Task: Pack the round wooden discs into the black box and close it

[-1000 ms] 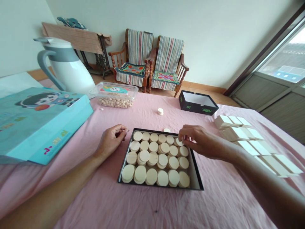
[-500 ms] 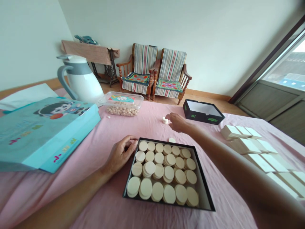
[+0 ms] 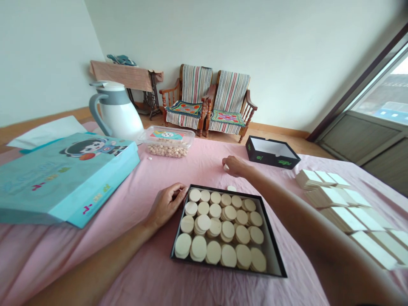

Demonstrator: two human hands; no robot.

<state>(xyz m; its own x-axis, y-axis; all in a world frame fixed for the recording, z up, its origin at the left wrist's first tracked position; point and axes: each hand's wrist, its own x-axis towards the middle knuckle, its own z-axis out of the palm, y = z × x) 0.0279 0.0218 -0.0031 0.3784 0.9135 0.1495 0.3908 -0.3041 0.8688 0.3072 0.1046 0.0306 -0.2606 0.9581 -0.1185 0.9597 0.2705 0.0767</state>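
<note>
A shallow black box (image 3: 269, 229) lies in front of me, filled with rows of stacked pale wooden discs (image 3: 228, 255). At its far left corner, my left hand (image 3: 167, 202) has its fingers bent and pinches the rim. My right hand (image 3: 236, 165) is beyond the box, low over the pink cloth, with its fingers closed on a small stack of round discs (image 3: 226, 167). Most of that stack is hidden by the fingers. One loose disc (image 3: 231, 188) rests on the cloth just past the box's far edge.
On the left are a turquoise cartoon box (image 3: 95, 187) and a white-grey jug (image 3: 119, 112). A clear plastic tub (image 3: 167, 148) of small beads sits farther back. To the right are a black box lid (image 3: 270, 157) and several rows of pale rectangular slabs (image 3: 341, 204).
The small disc stack that stood on the cloth beside my right fingertips is now in my right hand. The left hand stays at the box's corner. The view has shifted slightly.
</note>
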